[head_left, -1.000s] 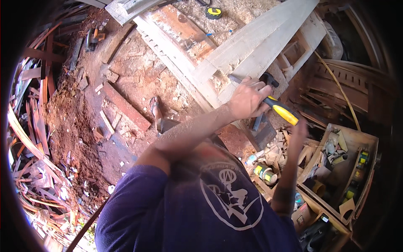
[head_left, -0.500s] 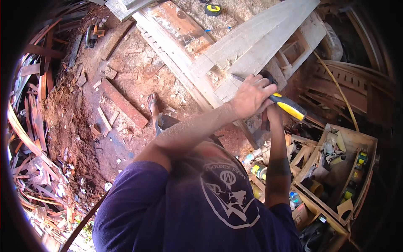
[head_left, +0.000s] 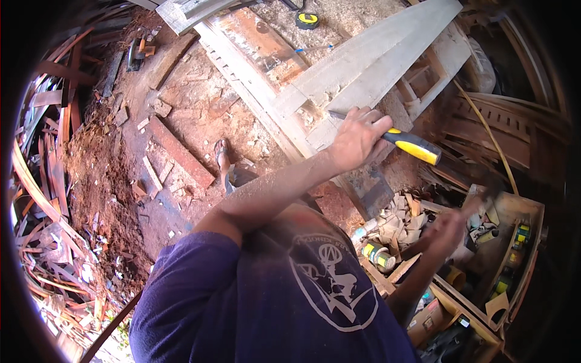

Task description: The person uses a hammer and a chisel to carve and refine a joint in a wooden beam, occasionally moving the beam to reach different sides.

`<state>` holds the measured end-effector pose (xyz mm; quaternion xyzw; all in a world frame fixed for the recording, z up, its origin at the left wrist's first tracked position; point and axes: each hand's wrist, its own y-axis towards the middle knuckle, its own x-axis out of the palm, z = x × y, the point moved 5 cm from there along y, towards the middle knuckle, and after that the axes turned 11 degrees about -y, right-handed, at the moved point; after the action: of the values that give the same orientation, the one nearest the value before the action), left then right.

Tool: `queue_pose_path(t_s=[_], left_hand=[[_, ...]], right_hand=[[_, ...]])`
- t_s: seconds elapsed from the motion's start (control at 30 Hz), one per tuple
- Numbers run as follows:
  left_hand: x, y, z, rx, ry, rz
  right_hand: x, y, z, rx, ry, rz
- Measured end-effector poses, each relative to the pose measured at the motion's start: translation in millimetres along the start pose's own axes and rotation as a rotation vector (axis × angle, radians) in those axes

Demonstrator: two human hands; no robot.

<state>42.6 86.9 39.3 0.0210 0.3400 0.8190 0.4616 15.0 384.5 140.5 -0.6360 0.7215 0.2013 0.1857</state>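
Observation:
My left hand (head_left: 358, 140) is closed around a chisel (head_left: 416, 147) with a black and yellow handle. Its blade tip rests at the notched end of a pale wooden board (head_left: 381, 81), where wood chips lie. My right hand (head_left: 445, 233), blurred by motion, is raised out to the right, away from the chisel. It grips the handle of what looks like a hammer (head_left: 478, 202), whose dark head is smeared.
A tape measure (head_left: 307, 20) lies on the workbench beyond the board. At the right stands a wooden box (head_left: 514, 199) with small jars and scraps. A round can (head_left: 378, 256) sits among wood offcuts. A reddish plank (head_left: 180, 151) lies on the floor; scrap strips (head_left: 51, 175) pile up at far left.
My right hand has swung from beside the chisel out to the right with the hammer. My left hand keeps hold of the chisel, its handle now tilted closer to level.

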Motion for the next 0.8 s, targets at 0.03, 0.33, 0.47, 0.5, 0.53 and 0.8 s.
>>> queue_pose_path(t_s=[0.03, 0.33, 0.47, 0.5, 0.53, 0.8], left_hand=[[-0.2, 0.8, 0.0, -0.019, -0.008, 0.015], [-7.3, -1.7, -17.7, -0.253, -0.015, 0.011], [-29.0, -10.7, -22.6, -0.260, 0.016, 0.118], [-29.1, -12.1, -16.9, -0.228, 0.039, 0.111], [-28.8, -12.6, -10.2, -0.184, 0.066, 0.113], [-19.2, -5.2, 23.5, 0.061, -0.138, 0.042]], right_hand=[[-7.6, -1.9, -20.5, -0.232, 0.102, -0.001], [67.0, -41.3, -34.4, -0.323, -0.317, -0.567], [23.1, -21.3, -70.0, -0.374, 0.024, -0.186], [5.7, -15.4, -79.3, -0.367, 0.025, -0.015], [-5.8, -12.9, -87.1, -0.403, 0.082, 0.100], [11.9, -11.5, -88.3, -0.405, 0.143, -0.157]])
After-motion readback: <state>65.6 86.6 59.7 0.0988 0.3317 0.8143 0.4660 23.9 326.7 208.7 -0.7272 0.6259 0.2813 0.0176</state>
